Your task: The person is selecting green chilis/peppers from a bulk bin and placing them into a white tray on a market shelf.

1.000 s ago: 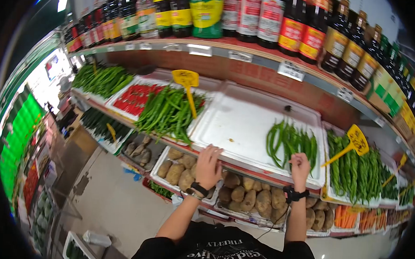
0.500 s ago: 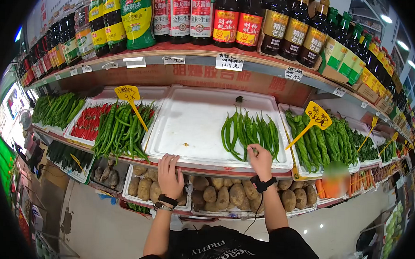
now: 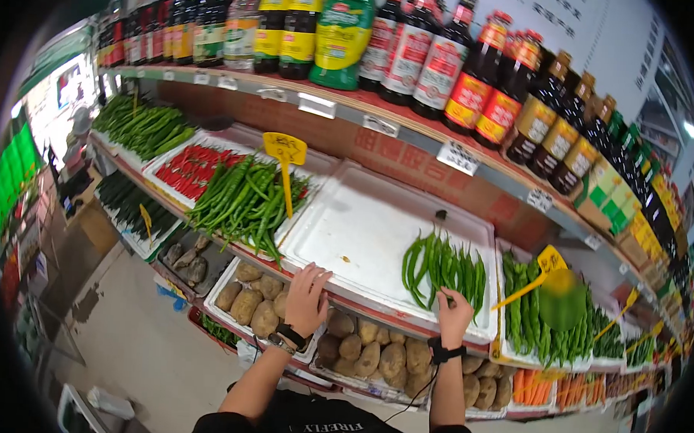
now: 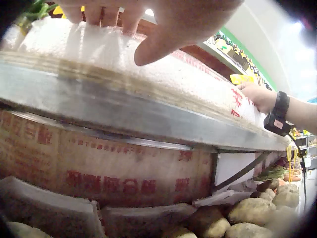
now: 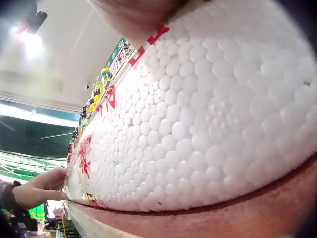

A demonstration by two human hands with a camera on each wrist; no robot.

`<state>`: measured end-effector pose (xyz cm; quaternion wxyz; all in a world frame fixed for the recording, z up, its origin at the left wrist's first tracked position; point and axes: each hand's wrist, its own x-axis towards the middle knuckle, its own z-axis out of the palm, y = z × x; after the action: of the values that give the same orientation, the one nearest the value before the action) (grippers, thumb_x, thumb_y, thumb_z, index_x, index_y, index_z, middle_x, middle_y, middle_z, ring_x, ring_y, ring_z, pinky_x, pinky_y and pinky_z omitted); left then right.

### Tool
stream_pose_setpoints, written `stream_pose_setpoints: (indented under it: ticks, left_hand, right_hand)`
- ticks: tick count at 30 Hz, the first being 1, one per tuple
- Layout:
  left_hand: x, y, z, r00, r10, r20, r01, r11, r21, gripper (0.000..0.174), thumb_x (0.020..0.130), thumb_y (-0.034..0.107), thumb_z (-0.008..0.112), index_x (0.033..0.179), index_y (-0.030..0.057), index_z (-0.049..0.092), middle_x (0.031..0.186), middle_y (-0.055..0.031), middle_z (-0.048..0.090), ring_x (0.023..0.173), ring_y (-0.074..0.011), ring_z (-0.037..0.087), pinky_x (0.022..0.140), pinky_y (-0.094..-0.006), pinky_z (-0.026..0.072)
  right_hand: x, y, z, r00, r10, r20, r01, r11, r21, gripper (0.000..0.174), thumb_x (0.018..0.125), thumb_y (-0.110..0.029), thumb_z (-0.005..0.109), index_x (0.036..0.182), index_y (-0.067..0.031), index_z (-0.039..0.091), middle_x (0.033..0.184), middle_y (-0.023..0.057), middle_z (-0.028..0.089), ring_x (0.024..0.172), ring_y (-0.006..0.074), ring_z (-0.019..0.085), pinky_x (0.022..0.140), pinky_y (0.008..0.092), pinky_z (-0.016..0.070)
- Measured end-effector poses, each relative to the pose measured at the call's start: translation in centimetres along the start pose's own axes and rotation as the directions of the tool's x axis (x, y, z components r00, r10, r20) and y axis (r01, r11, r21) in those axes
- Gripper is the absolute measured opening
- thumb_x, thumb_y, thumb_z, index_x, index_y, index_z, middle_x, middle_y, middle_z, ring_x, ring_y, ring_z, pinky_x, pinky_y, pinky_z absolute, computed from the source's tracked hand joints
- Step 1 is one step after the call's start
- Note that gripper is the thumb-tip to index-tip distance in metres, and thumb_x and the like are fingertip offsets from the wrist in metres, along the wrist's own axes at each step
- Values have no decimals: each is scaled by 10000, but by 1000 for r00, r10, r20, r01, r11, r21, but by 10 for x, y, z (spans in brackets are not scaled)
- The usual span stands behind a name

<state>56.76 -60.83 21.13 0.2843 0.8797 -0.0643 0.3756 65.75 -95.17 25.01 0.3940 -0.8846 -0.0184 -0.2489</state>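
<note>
Only the head view shows us the green peppers (image 3: 443, 269) near the right edge of the central tray (image 3: 374, 221); the left hand (image 3: 306, 301) lies loose-fingered on its front edge, but whether the right hand (image 3: 454, 314) pinches one, we can't tell.

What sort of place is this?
Probably a small grocery or vegetable shop: green peppers and potatoes lie in trays, yellow signs that look like price tags stand among the vegetables, and rows of bottles line the shelf above.

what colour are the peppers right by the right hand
Green; the peppers by the right hand show best in the head view.
</note>
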Motion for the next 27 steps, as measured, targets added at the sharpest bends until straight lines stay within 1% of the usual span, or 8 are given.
stream_pose_setpoints:
  ticks: [4,6,8,10,16,20,21,27]
  left_hand:
    - [4,26,-16,998,-55,15,55,998,8,454,901,85,653,1352,52,613,1366,-199,589,1407,-431,485,1220,-592,346]
    - [3,57,-25,988,-150,24,152,974,-166,406,923,137,679,1312,31,630,1332,-218,612,1362,-433,521,1201,-547,381]
    - [1,80,-27,975,-181,127,215,916,-339,369,1001,248,701,1268,0,642,1129,-196,704,1111,-356,680,1015,-441,522]
    - [-6,90,-12,888,-274,368,459,510,-727,334,1065,253,653,1264,-15,644,1061,-139,748,1008,-223,732,890,-356,568]
    - [-20,59,2,801,-304,515,592,275,-758,286,1097,163,624,1319,-17,622,1101,-71,747,1041,-115,707,890,-281,580]
    - [-2,48,-38,767,-356,534,637,520,-569,222,1074,111,645,1260,-9,663,1008,-53,761,938,-101,724,787,-266,580]
    - [-2,39,-38,865,-343,365,501,587,-636,258,1025,190,714,1206,6,707,853,-43,786,683,-86,661,632,-268,522]
    - [38,-19,-139,838,-474,269,544,763,-350,302,1031,202,712,1255,0,689,817,-62,787,619,-93,679,578,-264,533]
  right_hand:
    - [-19,-20,-8,940,-289,-183,293,956,-2,137,893,-22,809,1029,-11,821,856,118,735,628,206,540,599,334,440]
    - [-38,-40,-6,856,-471,-216,481,877,-3,156,862,24,818,1018,13,813,864,123,750,650,225,576,613,336,453]
    - [-59,-69,-1,786,-591,-182,602,799,3,170,831,55,821,986,-14,810,877,116,762,683,249,626,627,353,475]
    - [-73,-91,6,688,-713,-137,721,693,16,193,820,78,807,976,-37,808,889,117,763,706,267,656,648,365,494]
    - [-98,-109,32,533,-846,16,839,531,117,295,773,24,819,1046,-89,812,1030,22,769,740,229,649,656,354,503]
    - [-93,-112,31,463,-882,93,874,471,120,346,773,-7,814,1105,-104,802,1090,9,759,808,216,652,714,361,514]
    - [-88,-106,27,471,-869,151,866,488,109,364,794,-47,805,1151,-115,785,1121,14,745,871,227,653,771,378,516]
    - [-35,-49,-7,721,-665,192,690,714,-119,468,832,-171,819,1279,-89,709,1265,102,675,1123,321,596,993,470,456]
